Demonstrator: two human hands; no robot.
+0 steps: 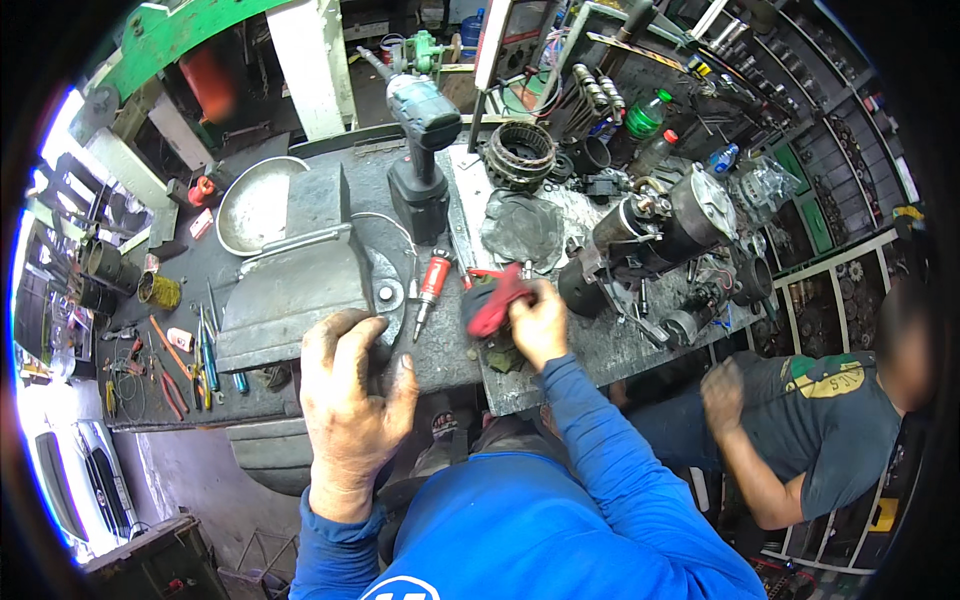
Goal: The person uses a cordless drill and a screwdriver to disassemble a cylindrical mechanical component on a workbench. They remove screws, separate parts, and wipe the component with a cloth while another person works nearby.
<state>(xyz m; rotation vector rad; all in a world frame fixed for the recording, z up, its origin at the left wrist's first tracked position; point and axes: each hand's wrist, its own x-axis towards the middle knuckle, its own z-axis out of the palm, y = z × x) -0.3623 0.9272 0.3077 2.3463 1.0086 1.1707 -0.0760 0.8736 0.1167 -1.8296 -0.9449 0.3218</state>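
Head view: right hand [540, 325] clamps a red-and-dark rag [497, 308]!

Hands apart; the rag probably handles soft, light, best gripped by its bunched middle. Left hand [355, 410], fingers parted, at the bench vise [285, 300]; contact unclear. Between and ahead: one cordless power tool [425, 120], one red-handled screwdriver [435, 277]. One rag, one vise.

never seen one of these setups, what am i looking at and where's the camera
No robot here: these are a person's bare hands, coming out of blue sleeves. The one picture comes from a wide fisheye camera on that person's head, looking down, so straight edges bend. The right hand holds what looks like a red and dark cloth. The left hand, fingers bent, is at the edge of a metal vise; I cannot tell whether it touches. The bench carries a cordless power tool, a red-handled screwdriver and a round bowl.
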